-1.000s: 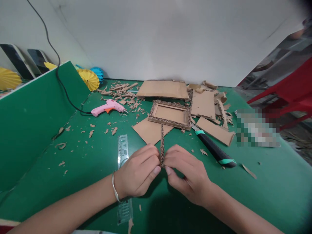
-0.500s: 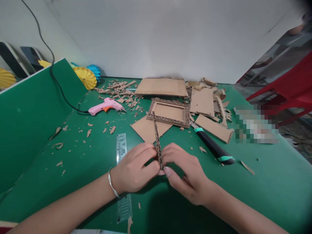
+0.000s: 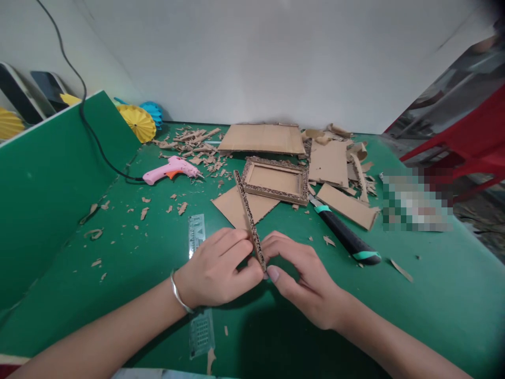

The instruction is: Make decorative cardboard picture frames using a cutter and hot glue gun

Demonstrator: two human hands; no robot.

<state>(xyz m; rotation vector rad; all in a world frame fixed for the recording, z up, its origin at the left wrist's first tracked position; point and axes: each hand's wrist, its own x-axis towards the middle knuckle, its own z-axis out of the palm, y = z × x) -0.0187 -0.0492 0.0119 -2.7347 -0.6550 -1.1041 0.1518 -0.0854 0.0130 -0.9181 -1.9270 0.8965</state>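
A narrow cardboard strip (image 3: 248,209) stands on edge between my hands, its corrugated side facing up. My left hand (image 3: 224,268) pinches its near end from the left, fingers curled. From the other side, the fingers and thumb of my right hand (image 3: 302,281) close on the same end. The strip's far end tilts up and leftward, near the corner of a cardboard frame (image 3: 276,196). Under that frame lies a flat cardboard piece (image 3: 231,206). A clear plastic ruler (image 3: 201,334) runs partly beneath my left wrist.
A pink glue gun (image 3: 168,169) with a black cord lies to the left. The utility knife (image 3: 343,234) rests at right, blade toward the frame. Cardboard sheets (image 3: 260,138) and torn scraps (image 3: 193,139) fill the back of the green table (image 3: 418,310). A red chair (image 3: 469,137) stands beyond.
The strip's far end has swung to the left, so it leans more that way. Both hands still grip its near end and have barely shifted.
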